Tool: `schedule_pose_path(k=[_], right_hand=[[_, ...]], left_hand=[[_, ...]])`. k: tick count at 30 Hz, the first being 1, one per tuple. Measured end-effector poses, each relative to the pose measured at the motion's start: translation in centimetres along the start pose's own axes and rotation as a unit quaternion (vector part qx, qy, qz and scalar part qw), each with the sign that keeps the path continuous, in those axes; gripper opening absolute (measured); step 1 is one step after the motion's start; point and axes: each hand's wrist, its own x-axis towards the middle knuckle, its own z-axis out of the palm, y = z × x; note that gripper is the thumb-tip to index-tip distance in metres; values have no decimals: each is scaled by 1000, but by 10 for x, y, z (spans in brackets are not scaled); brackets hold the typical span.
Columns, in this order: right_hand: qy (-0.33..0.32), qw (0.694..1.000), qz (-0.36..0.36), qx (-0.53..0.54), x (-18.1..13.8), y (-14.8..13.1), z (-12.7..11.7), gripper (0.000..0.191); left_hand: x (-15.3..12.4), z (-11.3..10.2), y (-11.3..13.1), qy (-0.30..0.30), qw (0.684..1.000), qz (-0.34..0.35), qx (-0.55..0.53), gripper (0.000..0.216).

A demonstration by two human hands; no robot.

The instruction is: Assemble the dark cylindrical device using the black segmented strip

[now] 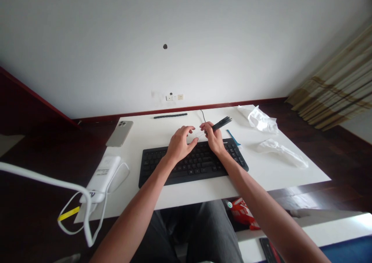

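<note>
A black keyboard (192, 164) lies across the middle of the white table (267, 173). Both my hands hover over its far edge. My right hand (213, 139) is closed around a slim black tool (222, 122) that points up and to the right. My left hand (179, 143) pinches something small and clear or whitish between the two hands; I cannot make out what it is. A thin black cable (202, 115) runs from behind my right hand toward the table's back edge.
A phone (119, 133) lies face down at the back left. A white power bank (103, 173) with a white cable sits at the left edge. Crumpled white wipes (261, 119) and a white plastic wrap (283, 151) lie at the right. A black strip (170, 116) lies at the back.
</note>
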Motion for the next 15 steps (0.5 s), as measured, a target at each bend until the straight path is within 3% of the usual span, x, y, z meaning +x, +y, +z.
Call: schedule_pose_path(k=[4, 7, 11, 15], right_hand=[[-74, 995, -70, -12, -3, 2, 1, 40], [-121, 986, -116, 8, -8, 1, 3, 46], [-155, 979, -128, 18, -11, 0, 2, 58], [-210, 969, -115, -55, -5, -6, -8, 52]], left_hand=[[-2, 10, 3, -26, 999, 34, -28, 44], [-5, 18, 8, -42, 997, 48, -52, 36], [-4, 17, 9, -49, 995, 9, -81, 25], [2, 5, -5, -17, 993, -37, -108, 24]])
